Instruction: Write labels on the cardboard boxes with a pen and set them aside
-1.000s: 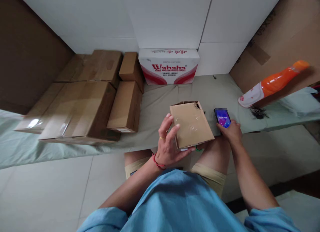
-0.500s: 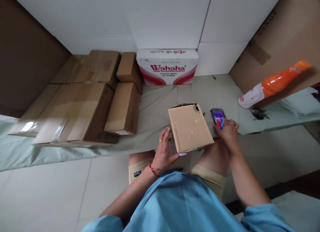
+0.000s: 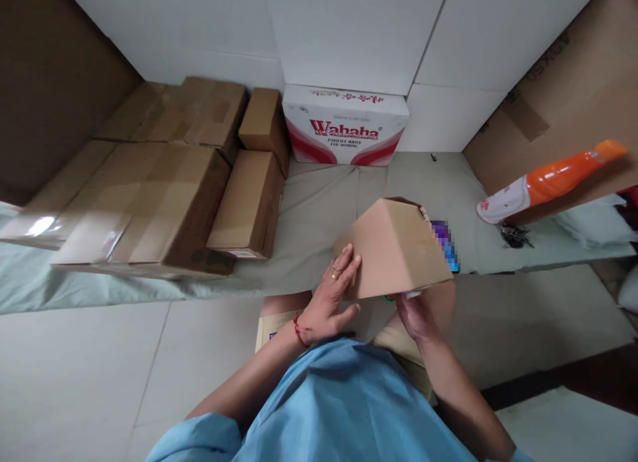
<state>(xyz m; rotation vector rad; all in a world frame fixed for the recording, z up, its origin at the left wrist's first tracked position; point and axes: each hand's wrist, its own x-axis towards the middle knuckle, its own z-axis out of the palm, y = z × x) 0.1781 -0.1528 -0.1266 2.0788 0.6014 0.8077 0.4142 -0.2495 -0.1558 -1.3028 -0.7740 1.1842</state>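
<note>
A small brown cardboard box [image 3: 379, 252] stands tilted at the front edge of the cloth-covered table, one side face turned towards me. My left hand [image 3: 331, 302] lies against that side with its fingers stretched out and the thumb apart. A ring and a red string bracelet show on it. Beneath the box's near right edge, my right hand [image 3: 419, 316] grips it, its fingertips hidden by the cardboard. A small white piece shows at that edge. The phone [image 3: 445, 244] lies on the table just right of the box, partly covered by it.
Several larger cartons [image 3: 149, 203] and two narrow boxes [image 3: 244, 203] fill the table's left side. A Wahaha water carton [image 3: 346, 133] is against the white wall. On the right are an orange bottle [image 3: 548, 183], keys [image 3: 515, 236] and a big cardboard panel [image 3: 563, 83].
My right hand has left the phone and come to the box's near edge. The box has tipped to the right, and my left hand has moved onto its side.
</note>
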